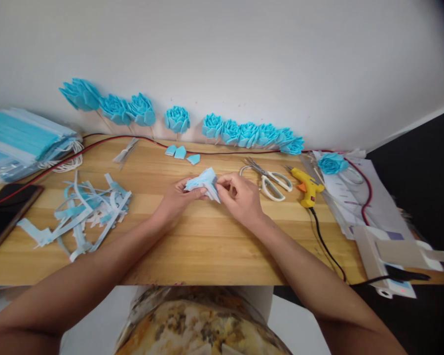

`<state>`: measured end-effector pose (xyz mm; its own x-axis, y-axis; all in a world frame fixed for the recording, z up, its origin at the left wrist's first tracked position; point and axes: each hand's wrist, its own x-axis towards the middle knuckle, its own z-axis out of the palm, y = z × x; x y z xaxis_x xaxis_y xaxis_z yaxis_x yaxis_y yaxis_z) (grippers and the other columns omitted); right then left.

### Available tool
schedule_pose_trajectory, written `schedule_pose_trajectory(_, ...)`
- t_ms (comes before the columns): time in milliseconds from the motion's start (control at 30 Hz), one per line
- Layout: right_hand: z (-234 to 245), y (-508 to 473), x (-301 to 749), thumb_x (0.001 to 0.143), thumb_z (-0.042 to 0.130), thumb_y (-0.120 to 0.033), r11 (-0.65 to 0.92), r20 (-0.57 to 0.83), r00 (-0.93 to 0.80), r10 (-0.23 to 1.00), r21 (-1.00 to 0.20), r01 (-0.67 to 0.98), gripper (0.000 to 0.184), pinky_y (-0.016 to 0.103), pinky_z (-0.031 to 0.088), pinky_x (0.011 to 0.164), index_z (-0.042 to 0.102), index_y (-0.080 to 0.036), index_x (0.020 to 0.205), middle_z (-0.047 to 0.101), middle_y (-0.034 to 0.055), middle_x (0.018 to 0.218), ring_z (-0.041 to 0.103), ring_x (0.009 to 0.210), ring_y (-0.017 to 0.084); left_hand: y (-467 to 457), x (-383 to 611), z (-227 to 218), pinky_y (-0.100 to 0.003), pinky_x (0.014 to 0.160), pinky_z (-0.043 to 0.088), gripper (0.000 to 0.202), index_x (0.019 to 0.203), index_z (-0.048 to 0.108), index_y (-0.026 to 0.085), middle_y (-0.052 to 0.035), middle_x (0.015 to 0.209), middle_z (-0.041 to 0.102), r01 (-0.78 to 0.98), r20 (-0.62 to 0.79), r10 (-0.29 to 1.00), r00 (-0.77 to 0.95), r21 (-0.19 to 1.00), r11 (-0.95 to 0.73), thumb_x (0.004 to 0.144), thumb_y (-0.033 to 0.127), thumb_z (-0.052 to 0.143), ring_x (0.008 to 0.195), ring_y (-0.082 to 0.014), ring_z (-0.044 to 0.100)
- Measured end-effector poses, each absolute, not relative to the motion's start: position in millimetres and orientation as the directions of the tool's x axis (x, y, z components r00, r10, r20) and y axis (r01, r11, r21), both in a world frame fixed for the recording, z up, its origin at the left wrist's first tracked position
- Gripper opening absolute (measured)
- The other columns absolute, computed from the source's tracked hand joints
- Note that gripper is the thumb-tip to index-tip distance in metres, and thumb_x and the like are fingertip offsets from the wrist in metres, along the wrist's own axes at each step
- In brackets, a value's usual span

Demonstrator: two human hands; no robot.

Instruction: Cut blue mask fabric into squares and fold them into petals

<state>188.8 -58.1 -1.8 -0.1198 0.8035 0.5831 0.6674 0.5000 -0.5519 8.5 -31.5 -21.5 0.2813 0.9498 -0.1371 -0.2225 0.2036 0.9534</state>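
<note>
Blue fabric (pixel 204 180) is clamped by fingers of the left hand (pixel 174 199) and right hand (pixel 243 198), with flowers (pixel 177 119) formed and cut pieces (pixel 180 152) left loose.

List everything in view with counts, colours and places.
Flowers: about eleven, blue, mostly along wall
Cut pieces: three, blue, back centre
Strips: one pile, blue-white, left
Strands: one bunch, whitish, back left
Masks: one stack, blue-white, far left
Dark slab: one, black, left edge
Scissors: one pair or more, white-handled, right
Glue gun: one, yellow, black-corded, right
Papers: several, mostly white, right end
Power strip: one, white, front right
Cable: one run, red-black, table back
Table: one, wood-brown, centre
Wall: one, white, behind
Folded sheet: one, pale blue, in hands
Garment: one, patterned yellow-brown, below
Left hand, right hand: two, bare, on the sheet
</note>
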Motion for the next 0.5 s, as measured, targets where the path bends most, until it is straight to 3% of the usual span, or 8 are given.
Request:
schedule_pose_trajectory(167,5.2,-59.4,190.7,0.094,0.055,-0.034,0.580,0.592,-0.242,0.769,-0.487,0.652,0.020,0.032,0.050,0.074,0.065,-0.021,0.106,0.074,0.0043,0.088,0.066,0.081,0.018,-32.2,7.2,-18.5,-0.032,0.084,0.053,0.031,0.088,0.073,0.018,-0.0027,0.088,0.074,-0.208,-0.134,0.951,0.278,0.958,0.196,0.066,0.037,0.085,0.082,-0.0176,0.067)
schedule_pose_trajectory(333,1.3,-56.5,191.1,0.096,0.054,-0.031,0.597,0.620,-0.271,0.737,-0.408,0.690,0.017,0.033,0.046,0.071,0.066,-0.020,0.091,0.073,0.0041,0.081,0.064,0.077,0.018,-32.9,8.0,-17.1,-0.031,0.082,0.053,0.031,0.086,0.072,0.018,-0.0016,0.086,0.073,-0.218,-0.153,0.945,0.288,0.951,0.220,0.064,0.035,0.087,0.079,-0.0159,0.066)
schedule_pose_trajectory(500,-0.8,-55.7,190.6,0.095,0.054,-0.028,0.568,0.619,-0.238,0.748,-0.413,0.712,0.017,0.032,0.045,0.068,0.065,-0.020,0.086,0.070,0.0036,0.075,0.063,0.072,0.017,-32.0,8.7,-19.1,-0.032,0.082,0.054,0.031,0.085,0.071,0.017,-0.0021,0.085,0.072,-0.249,-0.144,0.941,0.305,0.942,0.225,0.064,0.034,0.086,0.079,-0.0156,0.065)
